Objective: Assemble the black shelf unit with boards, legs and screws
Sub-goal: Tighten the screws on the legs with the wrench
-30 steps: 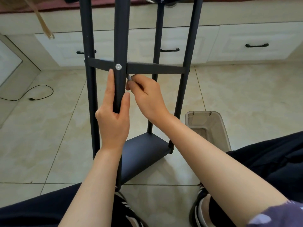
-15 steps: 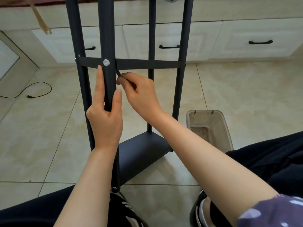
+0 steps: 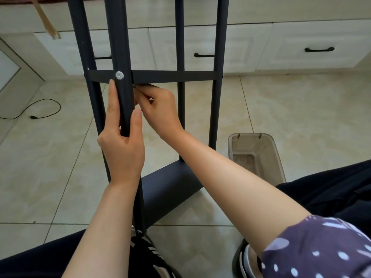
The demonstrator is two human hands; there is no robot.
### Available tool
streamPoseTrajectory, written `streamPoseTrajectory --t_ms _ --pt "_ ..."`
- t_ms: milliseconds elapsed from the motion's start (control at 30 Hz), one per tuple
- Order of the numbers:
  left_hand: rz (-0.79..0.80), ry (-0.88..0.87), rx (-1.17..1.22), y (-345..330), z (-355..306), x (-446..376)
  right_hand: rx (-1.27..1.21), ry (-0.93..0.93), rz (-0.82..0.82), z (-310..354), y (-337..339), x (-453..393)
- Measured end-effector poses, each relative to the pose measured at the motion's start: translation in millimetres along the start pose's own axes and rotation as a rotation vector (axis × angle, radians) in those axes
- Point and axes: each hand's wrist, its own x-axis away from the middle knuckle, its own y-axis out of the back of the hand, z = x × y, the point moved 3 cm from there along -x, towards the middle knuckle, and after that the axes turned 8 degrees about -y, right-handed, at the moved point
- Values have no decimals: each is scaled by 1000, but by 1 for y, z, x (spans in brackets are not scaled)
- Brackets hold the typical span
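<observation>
— Black metal is seen throughout: how is the shelf unit (image 3: 172, 77) set, and which way do its long parts run?

— It is stood upright on the tiled floor (image 3: 291, 109). Four legs are run vertically, out past the top edge of the view; the near leg (image 3: 122, 47) is the one closest to the camera. A middle board (image 3: 174, 76) is seen edge-on, laid horizontally across the legs, and a silver screw (image 3: 119, 75) is seated in the near leg at that level. A bottom board (image 3: 170, 187) is fixed low down, just above the floor.

— And the hands?

— The near leg is gripped below the screw by the left hand (image 3: 122, 141), with the fingers (image 3: 112, 101) wrapped on its left side and the thumb on its right. A thin dark tool (image 3: 143, 85), too small to be identified, is pinched by the curled right hand (image 3: 160, 109) just under the middle board, right beside the near leg.

— What room is left around it?

— Open tile is left on both sides. White drawers (image 3: 313, 49) are set well behind, and a black cable (image 3: 40, 109) is laid on the floor to the left.

— Any containers?

— A translucent bin (image 3: 277, 157) is placed to the right of the unit; what is in it cannot be told.
</observation>
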Motion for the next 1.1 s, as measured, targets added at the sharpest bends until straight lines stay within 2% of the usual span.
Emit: streamPoseTrajectory --t_ms 200,400,567,667,800,967,1100 --pt "4 -22 -11 -2 -1 1 31 33 23 -3 3 3" --pt "7 -61 -1 -13 -10 4 227 -32 118 -23 55 40" --pt "15 -70 -6 -24 -26 10 362 -238 133 -49 116 70" --pt "36 -71 -13 -30 -33 16 485 -373 42 -76 161 87" --pt "43 -54 3 -31 -36 25 673 -654 -23 -117 215 104" --pt "40 -53 3 -25 -33 34 846 -869 73 -147 239 112" --pt "8 -75 -24 -17 -30 34 870 -933 144 -156 245 104"
